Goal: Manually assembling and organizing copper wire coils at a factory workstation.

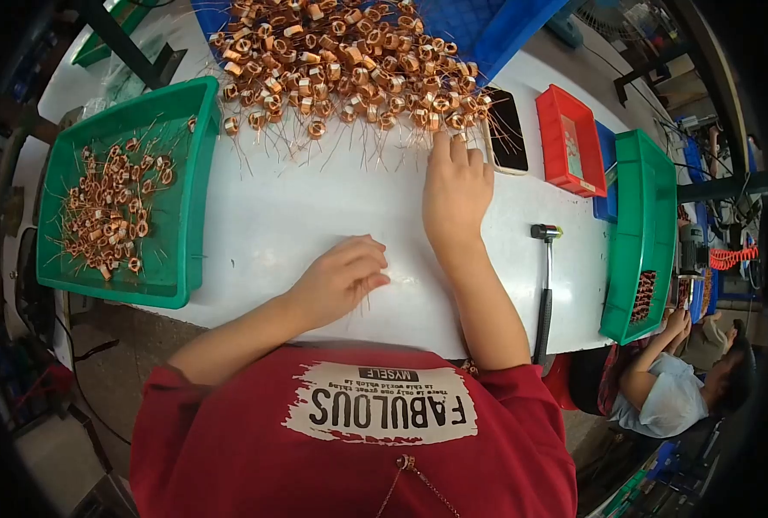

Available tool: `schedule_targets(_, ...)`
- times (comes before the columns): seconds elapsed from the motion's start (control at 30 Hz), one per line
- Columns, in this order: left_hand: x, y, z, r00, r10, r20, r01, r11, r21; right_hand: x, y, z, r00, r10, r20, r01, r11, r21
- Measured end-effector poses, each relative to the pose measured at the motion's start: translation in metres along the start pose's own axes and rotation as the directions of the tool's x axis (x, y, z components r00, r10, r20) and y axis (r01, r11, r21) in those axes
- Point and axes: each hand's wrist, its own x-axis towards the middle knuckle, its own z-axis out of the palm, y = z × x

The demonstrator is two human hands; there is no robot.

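A large heap of copper-wire coils (349,65) with thin loose leads spills out over the white table at the far side. At its near right edge, my right hand (459,194) reaches in with fingers bent together and tips against the coils. What those fingertips hold, if anything, is hidden. Nearer to me, my left hand (347,274) is closed above the table. Thin copper leads hang below its fingers, like those on the coils; the body of that coil is hidden in the hand.
A green bin (196,198) with more coils stands at left. On the right are a phone (506,134), a red tray (565,147), a mallet with a black handle (545,302) and a long green bin (638,233) holding dark parts. A co-worker (673,393) sits beyond.
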Motion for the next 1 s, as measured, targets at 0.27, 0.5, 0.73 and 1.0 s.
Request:
schedule_targets(0.27,0.008,0.008,-0.009,0.654,-0.742,0.145,0.382,0.159,-0.910,-0.018,0.020,-0.042,0.993,0.117,0.034,-0.122,0.963,0.242)
schedule_targets(0.5,0.006,0.016,-0.006,0.637,-0.753,0.166,0.567,0.312,-0.763,-0.028,0.023,-0.059,0.981,0.191,0.036,-0.190,0.899,0.395)
schedule_targets(0.73,0.007,0.010,-0.005,0.961,-0.235,-0.147,0.251,0.964,0.094,-0.037,0.022,-0.056,0.985,0.147,0.093,-0.173,0.884,0.433)
schedule_targets(1.0,-0.011,0.011,-0.003,0.952,-0.281,-0.124,0.287,0.957,0.038,-0.040,0.019,-0.052,0.982,0.142,0.127,-0.186,0.853,0.487)
